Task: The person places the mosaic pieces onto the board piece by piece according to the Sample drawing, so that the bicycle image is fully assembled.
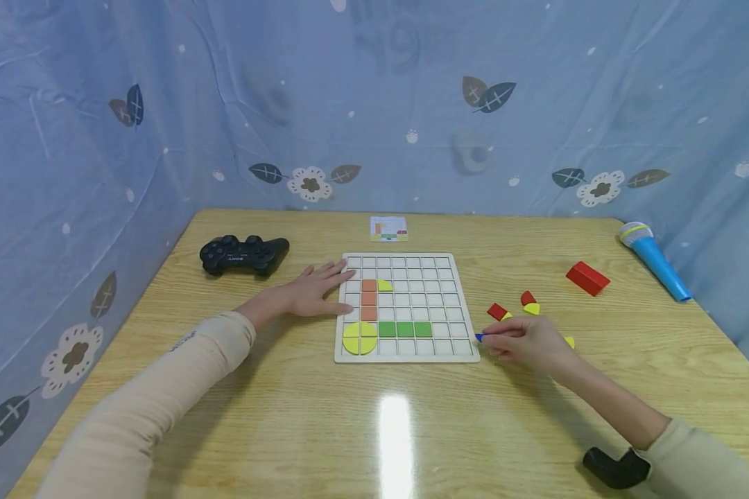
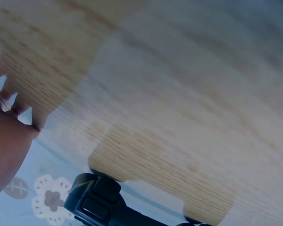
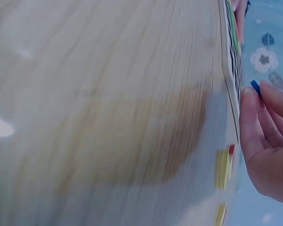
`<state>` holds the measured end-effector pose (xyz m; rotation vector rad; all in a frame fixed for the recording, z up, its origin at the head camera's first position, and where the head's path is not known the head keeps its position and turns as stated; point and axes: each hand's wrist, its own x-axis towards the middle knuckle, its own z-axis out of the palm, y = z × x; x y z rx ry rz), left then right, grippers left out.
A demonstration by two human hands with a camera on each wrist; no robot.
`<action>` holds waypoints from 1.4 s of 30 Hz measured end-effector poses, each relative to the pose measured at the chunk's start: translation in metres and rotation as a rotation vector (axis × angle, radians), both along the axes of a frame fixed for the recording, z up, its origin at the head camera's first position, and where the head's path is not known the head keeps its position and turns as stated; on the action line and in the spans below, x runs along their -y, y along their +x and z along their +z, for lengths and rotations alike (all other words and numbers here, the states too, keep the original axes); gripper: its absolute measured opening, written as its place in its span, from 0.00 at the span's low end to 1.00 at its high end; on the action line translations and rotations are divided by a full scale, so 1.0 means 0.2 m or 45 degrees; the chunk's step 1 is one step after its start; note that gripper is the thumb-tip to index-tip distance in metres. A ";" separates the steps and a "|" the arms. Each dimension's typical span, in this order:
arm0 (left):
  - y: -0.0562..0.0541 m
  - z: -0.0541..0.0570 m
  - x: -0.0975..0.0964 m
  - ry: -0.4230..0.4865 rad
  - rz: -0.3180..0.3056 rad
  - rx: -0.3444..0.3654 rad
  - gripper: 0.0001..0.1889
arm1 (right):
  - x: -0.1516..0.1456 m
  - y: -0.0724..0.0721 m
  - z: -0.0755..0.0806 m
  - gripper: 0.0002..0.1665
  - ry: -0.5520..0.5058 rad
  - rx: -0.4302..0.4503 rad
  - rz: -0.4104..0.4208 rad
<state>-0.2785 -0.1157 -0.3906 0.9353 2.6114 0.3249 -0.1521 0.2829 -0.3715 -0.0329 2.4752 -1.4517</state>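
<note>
the right hand pinches a small, flat blue piece between thumb and fingers just beside the right edge of the square white gridded board, a grip that likely suits its smallness. the left hand, fingers spread wide, rests on the board's left edge, perhaps steadying it. loose flat red and yellow pieces lie nearby, probably for easy reach.

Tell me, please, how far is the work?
Seemingly done: orange squares, green squares and yellow pieces lie on the board. In hand: the right hand pinches a blue piece near the board's edge. Apparently left: that piece, plus loose red pieces and loose yellow pieces on the table.
</note>
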 end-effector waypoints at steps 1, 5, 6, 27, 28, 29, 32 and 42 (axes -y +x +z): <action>0.00 0.00 0.00 -0.001 0.000 -0.001 0.45 | 0.02 -0.01 0.00 0.22 0.004 0.011 -0.004; 0.01 0.00 0.00 0.001 -0.002 -0.002 0.45 | 0.10 -0.03 0.00 0.20 0.039 0.054 0.010; 0.01 0.01 -0.01 0.002 -0.003 0.000 0.45 | 0.12 -0.03 0.00 0.20 0.040 0.060 0.026; 0.01 0.02 -0.02 0.000 -0.004 -0.005 0.45 | 0.43 -0.06 -0.02 0.08 0.000 0.061 0.123; 0.01 0.02 -0.02 0.003 -0.006 -0.005 0.45 | 0.44 -0.06 -0.02 0.08 -0.003 0.057 0.123; 0.01 0.02 -0.02 0.003 -0.009 -0.006 0.45 | 0.45 -0.06 -0.02 0.07 -0.007 0.054 0.127; 0.01 0.01 -0.01 0.008 -0.018 -0.010 0.45 | 0.47 -0.07 -0.01 0.06 -0.010 0.048 0.125; 0.01 0.02 -0.01 -0.007 0.001 -0.007 0.45 | 0.50 -0.09 -0.03 0.04 0.019 -0.021 0.236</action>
